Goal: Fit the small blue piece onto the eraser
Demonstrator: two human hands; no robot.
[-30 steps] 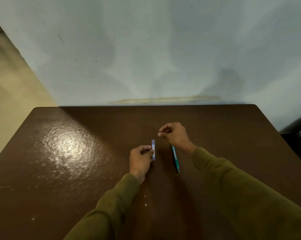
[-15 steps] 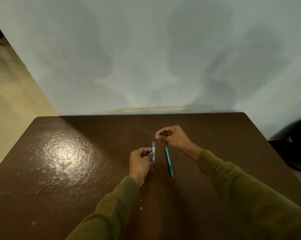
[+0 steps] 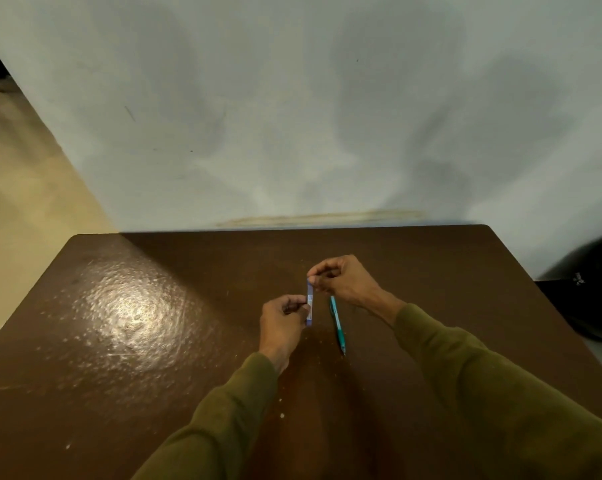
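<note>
Behind everything, a big pale wall [image 3: 292, 116] with grey shadow marks. Below it, a wide brown bench [image 3: 119, 341], shiny with a bright spot of light on the left side. Off to the far right, something round and black [image 3: 590, 289] beside the bench, too dark to name. Two long green sleeves [image 3: 483, 393] coming up from the bottom edge.

Near the middle of the bench, the left hand [image 3: 282, 320], fingers curled, pinching the lower half of a small blue strip [image 3: 310, 303] between thumb and fingertip. Just past it, the right hand [image 3: 341, 278], fingers curled too, pinching the top end of the same strip. Both hands gripping, none open.

Held up off the bench, the strip, thin and flat, with a small white label. Long way running from near to far, almost straight up and down in the head view. Top end at the right hand, bottom end hanging free just below the left thumb. Left hand to the left of the strip, right hand above and to the right of it. Both about as near, since both touch it.

Just to the right of the strip, a teal pen [image 3: 337, 323] lying flat on the bench, running nearly the same way, tip toward the person. Under the right wrist, close but not touching either hand. Nothing between the two hands but the strip.
</note>
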